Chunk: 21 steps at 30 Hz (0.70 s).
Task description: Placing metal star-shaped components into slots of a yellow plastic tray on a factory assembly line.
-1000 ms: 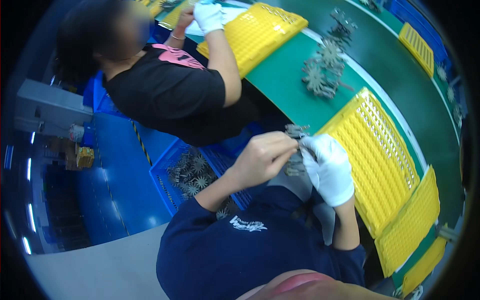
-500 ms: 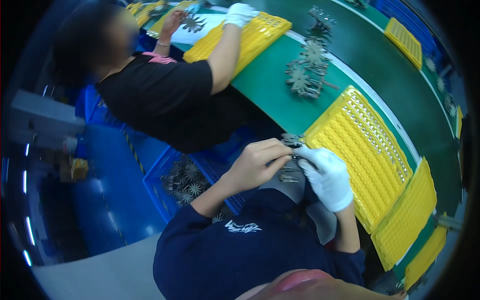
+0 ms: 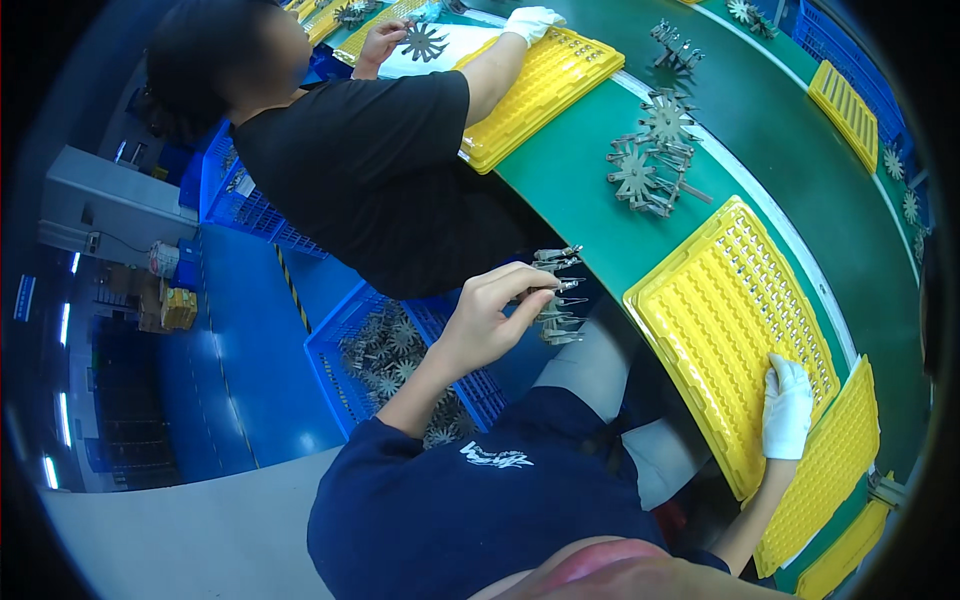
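My bare left hand point(image 3: 492, 318) pinches a star-shaped metal rack point(image 3: 556, 312) with thin spokes. Small metal pieces sit along it, and it is held in the air before my lap, seen edge-on. Over the right part of a yellow ridged tray point(image 3: 690, 340) is my white-gloved right hand point(image 3: 787, 412), fingertips together at its surface. Whatever those fingertips hold is too small or hidden to make out. Rows of small shiny metal pieces point(image 3: 765, 270) fill the tray's far side; its near rows show bare yellow.
Spoked metal racks point(image 3: 640, 165) lie stacked on the green bench. A second yellow tray point(image 3: 830, 460) adjoins mine at the right. At left, a blue crate point(image 3: 325, 350) holds many racks. A co-worker in black point(image 3: 370, 170) works at another yellow tray point(image 3: 545, 90).
My right hand has left the rack and moved right, onto the tray. My left hand still holds the rack, which is now more exposed. The whole view has shifted slightly.
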Available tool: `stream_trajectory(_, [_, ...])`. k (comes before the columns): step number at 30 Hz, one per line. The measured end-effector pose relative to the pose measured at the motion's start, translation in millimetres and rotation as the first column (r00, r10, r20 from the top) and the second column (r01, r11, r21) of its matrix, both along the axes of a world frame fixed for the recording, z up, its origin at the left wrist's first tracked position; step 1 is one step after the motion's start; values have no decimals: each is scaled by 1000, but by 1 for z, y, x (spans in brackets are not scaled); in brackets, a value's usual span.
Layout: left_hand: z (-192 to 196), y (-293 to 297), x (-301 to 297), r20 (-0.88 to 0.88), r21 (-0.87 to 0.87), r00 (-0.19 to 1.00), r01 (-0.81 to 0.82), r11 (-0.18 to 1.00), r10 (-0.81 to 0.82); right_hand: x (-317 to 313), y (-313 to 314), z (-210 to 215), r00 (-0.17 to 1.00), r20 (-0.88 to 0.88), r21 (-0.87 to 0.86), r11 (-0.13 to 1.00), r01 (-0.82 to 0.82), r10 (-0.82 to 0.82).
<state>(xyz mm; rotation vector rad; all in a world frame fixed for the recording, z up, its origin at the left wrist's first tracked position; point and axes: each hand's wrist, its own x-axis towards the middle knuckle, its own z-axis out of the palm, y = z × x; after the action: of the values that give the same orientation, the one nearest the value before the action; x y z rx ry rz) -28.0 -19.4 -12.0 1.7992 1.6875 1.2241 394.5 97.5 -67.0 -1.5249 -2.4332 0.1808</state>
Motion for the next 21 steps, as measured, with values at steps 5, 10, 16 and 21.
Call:
stream_trajectory(5, [-2, -2, -2, 147, -130, 989, 5, 991, 14, 11, 12, -12, 997, -51, 119, 992, -45, 51])
stream_trajectory(10, [-4, -2, 1, 289, -130, 949, 170, 977, -127, 24, 26, -17, 998, 33, 96, 994, -52, 49])
stream_trajectory(16, [-3, -8, 7, 300, -165, 952, 116, 979, -63, 26, 27, -3, 995, 99, -12, 1000, -28, 29])
stream_trajectory(21, [4, -4, 4, -27, -48, 994, 106, 993, -108, 22, 22, 4, 995, 89, -21, 999, -37, 39])
